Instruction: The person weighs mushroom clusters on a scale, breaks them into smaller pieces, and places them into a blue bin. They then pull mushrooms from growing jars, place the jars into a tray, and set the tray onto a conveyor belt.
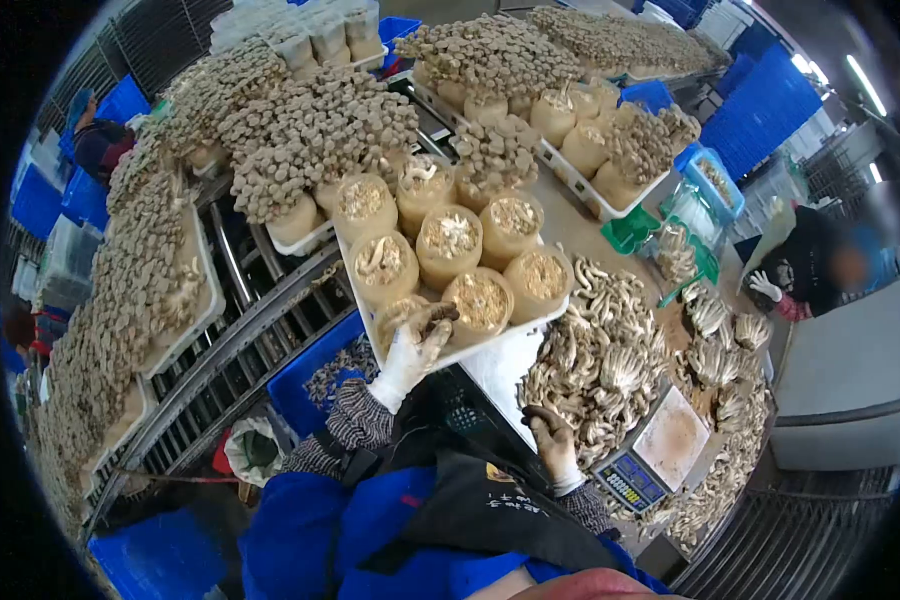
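My left hand (416, 350), in a white glove with dark soiled fingertips, is at the front left corner of a white tray (485, 345). Its fingers curve over the rim of the nearest bottle, whose contact with them is partly hidden. Several bottles filled with pale substrate (478, 302) stand in this tray, and one clump of brown-capped mushrooms (495, 152) rises at its back. My right hand (553, 443), in a similar soiled glove, hovers with its fingers apart beside a pile of loose mushrooms (595, 370), left of a digital scale (673, 437).
A roller conveyor (235, 330) with trays of mushrooms curves along the left. Blue bin (320, 380) lies below it. Green trays (630, 232) stand beyond the pile. A gloved co-worker (820, 262) is at the right; another person (100, 145) is at the far left.
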A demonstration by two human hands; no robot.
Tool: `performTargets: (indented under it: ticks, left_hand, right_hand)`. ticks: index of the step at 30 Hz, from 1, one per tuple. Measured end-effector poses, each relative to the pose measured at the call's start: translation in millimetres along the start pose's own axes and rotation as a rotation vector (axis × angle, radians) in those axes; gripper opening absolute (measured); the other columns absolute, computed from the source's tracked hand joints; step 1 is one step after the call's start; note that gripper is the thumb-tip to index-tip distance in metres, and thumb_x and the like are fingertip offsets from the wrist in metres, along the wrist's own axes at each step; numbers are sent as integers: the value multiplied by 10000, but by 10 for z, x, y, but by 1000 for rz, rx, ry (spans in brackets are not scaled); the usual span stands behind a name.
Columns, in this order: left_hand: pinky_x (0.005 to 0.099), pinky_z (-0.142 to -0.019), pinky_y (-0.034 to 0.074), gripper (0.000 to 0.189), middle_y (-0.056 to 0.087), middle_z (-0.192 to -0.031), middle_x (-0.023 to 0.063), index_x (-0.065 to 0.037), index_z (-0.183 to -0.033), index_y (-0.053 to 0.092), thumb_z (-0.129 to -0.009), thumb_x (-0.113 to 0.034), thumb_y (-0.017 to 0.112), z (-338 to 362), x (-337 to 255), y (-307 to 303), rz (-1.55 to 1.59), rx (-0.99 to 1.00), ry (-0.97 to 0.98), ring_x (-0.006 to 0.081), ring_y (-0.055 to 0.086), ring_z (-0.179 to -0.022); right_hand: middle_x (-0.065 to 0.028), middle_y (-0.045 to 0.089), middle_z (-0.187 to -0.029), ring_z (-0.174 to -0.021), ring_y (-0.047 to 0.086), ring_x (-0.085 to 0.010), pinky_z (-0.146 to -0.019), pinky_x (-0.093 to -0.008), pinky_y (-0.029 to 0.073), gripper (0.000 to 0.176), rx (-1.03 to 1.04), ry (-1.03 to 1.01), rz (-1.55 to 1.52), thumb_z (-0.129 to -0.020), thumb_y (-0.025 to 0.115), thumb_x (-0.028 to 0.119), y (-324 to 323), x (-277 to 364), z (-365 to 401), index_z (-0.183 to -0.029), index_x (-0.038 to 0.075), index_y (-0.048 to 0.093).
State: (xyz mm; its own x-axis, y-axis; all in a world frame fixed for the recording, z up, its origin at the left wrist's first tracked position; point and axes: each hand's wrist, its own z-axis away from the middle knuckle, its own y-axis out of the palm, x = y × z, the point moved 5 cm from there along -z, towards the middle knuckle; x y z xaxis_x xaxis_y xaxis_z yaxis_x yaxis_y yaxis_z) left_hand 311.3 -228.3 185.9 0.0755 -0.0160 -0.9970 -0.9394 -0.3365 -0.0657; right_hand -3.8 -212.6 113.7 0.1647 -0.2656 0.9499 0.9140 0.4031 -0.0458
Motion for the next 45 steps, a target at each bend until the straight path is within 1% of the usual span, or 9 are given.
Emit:
performTargets:
  ticks: [2,4,14,30,34,36,40,41,45]
  left_hand:
    - [264,-859,486,340,657,-1141,90,53,-1253,571,-966,-127,607,-209,90,-98,240,46,-116,126,596,-966]
    - [259,-843,499,300,665,-1102,95,53,-1218,581,-972,-120,585,-381,10,-153,176,46,13,130,602,-960]
    - [273,-920,497,300,660,-1138,129,78,-1245,564,-989,-77,551,-659,87,-27,257,31,-113,159,616,-1033]
    - [296,-916,487,307,677,-1112,129,58,-1236,578,-970,-97,586,-1053,-296,-125,-401,-52,28,161,613,-1020]
    - [374,-792,546,348,704,-968,211,22,-1198,613,-932,-199,648,-1696,-157,-632,-497,-87,-89,296,689,-876]
    - [415,-769,545,348,668,-995,211,10,-1192,601,-925,-210,632,-2064,-351,-715,-690,-91,318,297,668,-899]
    - [431,-810,531,438,646,-1048,209,-19,-1113,613,-831,-341,706,-2628,181,-1172,-1169,-119,459,344,653,-946]
    - [422,-886,511,534,635,-1151,210,-8,-1197,586,-800,-327,747,-2710,135,-1154,-1248,17,108,334,634,-1042]
    - [409,-829,529,599,655,-1105,209,11,-1211,556,-807,-401,717,-2854,233,-1135,-1268,25,53,335,655,-987]
  right_hand:
    - [-64,685,-1046,-800,592,-96,-727,-231,468,270,-20,-152,148,-984,577,127,116,143,-119,-1198,-32,617]
    - [-98,673,-1126,-1048,606,-161,-952,-280,455,271,-45,54,173,-968,568,70,109,246,-188,-1213,-39,605]
    - [-148,668,-1118,-1069,621,-230,-950,-322,467,260,30,-160,262,-944,594,85,-89,347,-787,-1183,-16,617]
    - [-157,683,-1122,-1060,643,-228,-963,-326,475,233,128,-319,211,-928,610,62,-539,697,-1744,-1135,-41,639]
    - [-164,688,-1106,-1024,653,-202,-903,-295,507,262,73,-288,367,-952,617,107,-501,993,-2008,-1172,-34,638]
    - [-155,687,-1127,-1021,655,-192,-897,-293,514,260,51,-215,298,-960,597,82,-467,1081,-2093,-1189,-35,630]
    - [-171,680,-1148,-1040,651,-203,-901,-304,519,280,-53,-368,482,-959,602,90,-385,1273,-2276,-1209,-36,615]
    - [-180,683,-1139,-1032,660,-219,-892,-317,526,287,-72,-382,468,-954,611,99,-369,1210,-2353,-1207,-34,611]
    - [-210,686,-1111,-1012,683,-292,-878,-360,538,313,-134,-486,645,-927,644,119,-231,1096,-2573,-1202,-26,603]
